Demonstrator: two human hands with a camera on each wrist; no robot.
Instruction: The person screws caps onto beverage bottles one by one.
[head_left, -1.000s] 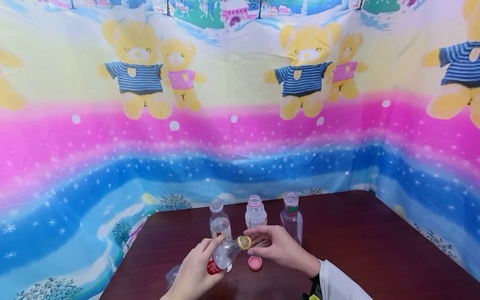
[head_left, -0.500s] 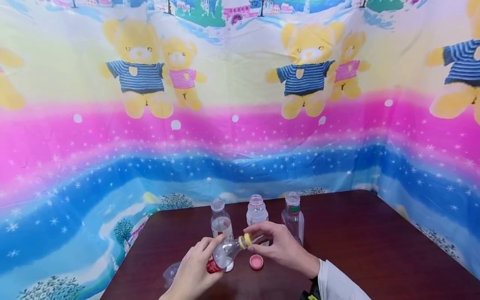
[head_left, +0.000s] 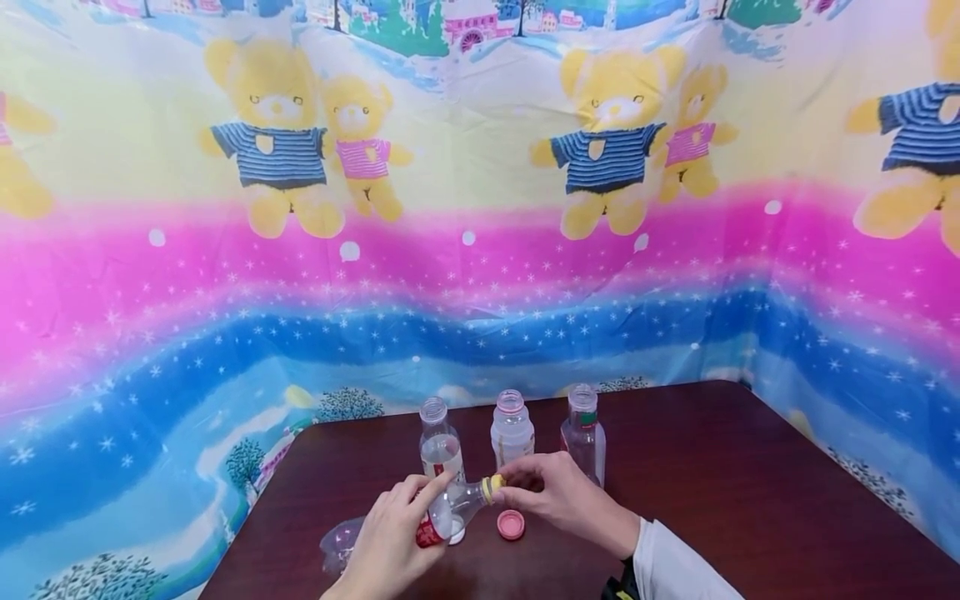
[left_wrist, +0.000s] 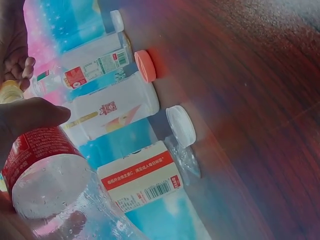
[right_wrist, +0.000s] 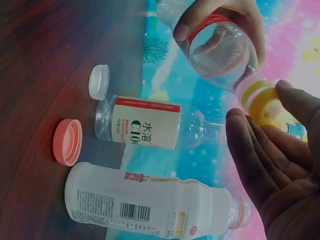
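Note:
My left hand point(head_left: 393, 533) grips a clear plastic bottle point(left_wrist: 55, 190) by its red label and tilts its neck to the right. A yellow bottle cap point(right_wrist: 266, 106) sits at its mouth, above a yellow neck ring. My right hand point(head_left: 566, 496) pinches this cap between thumb and fingertips. In the right wrist view, the thumb point(right_wrist: 295, 100) lies along the cap's side and the fingers point(right_wrist: 250, 150) reach under it. Much of the bottle's lower part is hidden by the left hand in the head view.
Behind the hands stand three uncapped bottles: a cream-labelled one point(head_left: 440, 446), a white one point(head_left: 512, 432) and a clear one point(head_left: 592, 446). A pink cap point(head_left: 511, 525) and a white cap point(right_wrist: 99, 82) lie before them on the dark table point(head_left: 697, 475). A patterned cloth point(head_left: 450, 325) hangs behind.
My right fingers have closed in on the yellow cap, from spread beside it to pinching it. The held bottle's neck has shifted only slightly.

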